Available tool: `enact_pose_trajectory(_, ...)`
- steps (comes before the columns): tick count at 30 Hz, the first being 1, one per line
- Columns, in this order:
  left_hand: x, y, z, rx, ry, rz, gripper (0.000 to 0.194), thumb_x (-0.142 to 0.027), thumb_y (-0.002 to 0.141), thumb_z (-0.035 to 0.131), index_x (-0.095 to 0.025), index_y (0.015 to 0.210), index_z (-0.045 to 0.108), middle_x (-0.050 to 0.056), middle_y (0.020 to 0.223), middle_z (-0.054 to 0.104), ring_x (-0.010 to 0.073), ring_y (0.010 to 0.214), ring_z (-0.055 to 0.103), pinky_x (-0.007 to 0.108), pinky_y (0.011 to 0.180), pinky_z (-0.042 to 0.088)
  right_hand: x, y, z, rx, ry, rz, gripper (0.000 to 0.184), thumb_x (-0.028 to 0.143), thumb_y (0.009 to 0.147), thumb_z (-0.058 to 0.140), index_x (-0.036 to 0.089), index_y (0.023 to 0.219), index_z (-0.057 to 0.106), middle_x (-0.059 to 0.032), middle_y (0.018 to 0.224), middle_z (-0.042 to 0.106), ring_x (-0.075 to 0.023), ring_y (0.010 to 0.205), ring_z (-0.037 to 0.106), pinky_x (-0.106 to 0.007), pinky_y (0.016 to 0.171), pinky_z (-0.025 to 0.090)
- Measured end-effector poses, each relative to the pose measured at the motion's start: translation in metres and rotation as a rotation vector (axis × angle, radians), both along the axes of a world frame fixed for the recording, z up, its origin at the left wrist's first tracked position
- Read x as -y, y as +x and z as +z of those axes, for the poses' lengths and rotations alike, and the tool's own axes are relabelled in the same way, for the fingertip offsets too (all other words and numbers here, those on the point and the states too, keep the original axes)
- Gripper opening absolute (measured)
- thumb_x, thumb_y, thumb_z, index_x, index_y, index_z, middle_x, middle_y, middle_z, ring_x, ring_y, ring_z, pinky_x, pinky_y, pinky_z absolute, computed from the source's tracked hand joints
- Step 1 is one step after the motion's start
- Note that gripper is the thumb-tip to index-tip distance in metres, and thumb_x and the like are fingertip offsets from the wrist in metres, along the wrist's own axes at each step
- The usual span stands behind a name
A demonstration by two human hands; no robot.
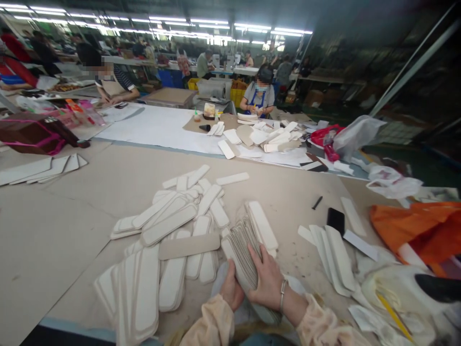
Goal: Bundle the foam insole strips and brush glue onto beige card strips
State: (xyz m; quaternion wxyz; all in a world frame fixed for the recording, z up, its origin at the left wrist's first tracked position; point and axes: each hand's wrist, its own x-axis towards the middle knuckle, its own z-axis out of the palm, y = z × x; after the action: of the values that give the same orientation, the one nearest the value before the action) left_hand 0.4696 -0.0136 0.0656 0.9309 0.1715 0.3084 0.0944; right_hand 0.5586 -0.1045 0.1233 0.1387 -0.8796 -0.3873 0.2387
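Note:
A thick stack of off-white, round-ended flat strips [240,250] stands on edge between my hands at the near side of the table. My left hand [231,287] grips its left side near the lower end, thumb up along the face. On the right side, my right hand [265,276] presses with fingers laid over the strips' edges; a bracelet is on that wrist. Just beyond the stack, a few more strips [262,223] lie flat. Left of my hands is a loose heap of the same strips [169,223], with a fanned pile [146,293] nearer me.
At right lie several strips [334,257], a black phone [335,220], a dark pen-like object [317,203], orange cloth [414,226] and a yellow pencil [395,317]. Across the table a co-worker [260,93] sits behind more strips. A brown box [30,132] is at far left.

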Motion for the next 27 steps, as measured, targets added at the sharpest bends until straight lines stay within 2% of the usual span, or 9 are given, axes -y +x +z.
enact_pose_trajectory(4, -0.022, -0.015, -0.024, -0.199, 0.409, 0.041, 0.05, -0.044, 0.072, 0.072, -0.013, 0.111, 0.065, 0.015, 0.124, 0.061, 0.0319, 0.123, 0.051, 0.045, 0.108, 0.035, 0.003, 0.004, -0.021, 0.007, -0.191, 0.046, 0.119, 0.019, 0.042, 0.069, 0.029, 0.149, 0.017, -0.0155, 0.155, 0.003, -0.0421, 0.128, 0.031, -0.05, 0.1, 0.028)
enact_pose_trajectory(8, -0.045, -0.021, -0.046, -0.363, 0.654, 0.099, 0.064, -0.047, 0.072, 0.07, -0.019, 0.127, 0.052, 0.013, 0.144, 0.043, 0.0296, 0.135, 0.036, 0.042, 0.112, 0.028, 0.007, 0.001, -0.042, 0.067, -0.265, 0.047, 0.119, 0.019, 0.045, 0.07, 0.029, 0.149, 0.015, -0.0149, 0.157, 0.0, -0.0408, 0.13, 0.029, -0.051, 0.1, 0.025)
enact_pose_trajectory(10, -0.056, -0.012, -0.051, -0.377, 0.802, 0.075, 0.07, -0.053, 0.075, 0.065, -0.02, 0.133, 0.045, 0.012, 0.148, 0.036, 0.0287, 0.136, 0.033, 0.042, 0.113, 0.027, 0.009, -0.003, -0.048, 0.084, -0.253, 0.04, 0.121, 0.027, 0.045, 0.074, 0.027, 0.15, 0.013, -0.0161, 0.156, -0.002, -0.0403, 0.132, 0.025, -0.05, 0.103, 0.021)
enact_pose_trajectory(14, -0.088, 0.029, -0.054, -0.254, 1.066, -0.113, 0.066, -0.056, 0.079, 0.057, -0.018, 0.133, 0.048, 0.012, 0.145, 0.042, 0.0259, 0.136, 0.034, 0.041, 0.115, 0.022, 0.012, -0.005, -0.05, 0.086, -0.303, 0.032, 0.128, 0.038, 0.042, 0.08, 0.029, 0.15, 0.012, -0.0168, 0.156, -0.001, -0.0413, 0.135, 0.018, -0.055, 0.106, 0.013)
enact_pose_trajectory(17, -0.113, 0.065, -0.055, -0.11, 1.166, -0.302, 0.067, -0.059, 0.081, 0.052, -0.019, 0.135, 0.048, 0.009, 0.146, 0.041, 0.0231, 0.139, 0.029, 0.039, 0.117, 0.016, 0.014, -0.004, -0.051, 0.102, -0.328, 0.03, 0.129, 0.041, 0.043, 0.08, 0.03, 0.15, 0.009, -0.0162, 0.157, -0.001, -0.042, 0.137, 0.013, -0.057, 0.106, 0.007)
enact_pose_trajectory(20, -0.125, 0.088, -0.056, 0.012, 1.189, -0.482, 0.066, -0.063, 0.082, 0.047, -0.02, 0.133, 0.051, 0.007, 0.145, 0.043, 0.0222, 0.138, 0.032, 0.04, 0.117, 0.019, 0.017, -0.003, -0.054, 0.105, -0.332, 0.028, 0.13, 0.046, 0.042, 0.08, 0.029, 0.15, 0.008, -0.016, 0.157, -0.002, -0.0415, 0.138, 0.011, -0.056, 0.107, 0.005)
enact_pose_trajectory(23, -0.122, 0.093, -0.056, 0.075, 1.198, -0.604, 0.062, -0.064, 0.082, 0.047, -0.021, 0.126, 0.058, 0.007, 0.14, 0.049, 0.0228, 0.133, 0.04, 0.04, 0.115, 0.024, 0.019, -0.002, -0.056, 0.114, -0.338, 0.006, 0.131, 0.049, 0.043, 0.08, 0.029, 0.149, 0.007, -0.0168, 0.156, -0.002, -0.0413, 0.138, 0.01, -0.056, 0.107, 0.004)
enact_pose_trajectory(25, -0.116, 0.089, -0.057, 0.072, 1.214, -0.621, 0.063, -0.065, 0.081, 0.047, -0.02, 0.123, 0.059, 0.008, 0.138, 0.052, 0.0232, 0.133, 0.04, 0.04, 0.116, 0.023, 0.019, -0.001, -0.055, 0.129, -0.336, -0.008, 0.128, 0.047, 0.045, 0.079, 0.028, 0.149, 0.008, -0.018, 0.156, 0.0, -0.0413, 0.137, 0.013, -0.055, 0.106, 0.006)
enact_pose_trajectory(27, -0.112, 0.085, -0.057, 0.048, 1.23, -0.61, 0.064, -0.066, 0.081, 0.045, -0.019, 0.121, 0.061, 0.009, 0.135, 0.054, 0.0232, 0.132, 0.04, 0.039, 0.115, 0.023, 0.019, 0.0, -0.053, 0.138, -0.325, -0.015, 0.123, 0.043, 0.048, 0.078, 0.028, 0.149, 0.009, -0.0194, 0.154, 0.008, -0.0407, 0.133, 0.021, -0.054, 0.104, 0.013)
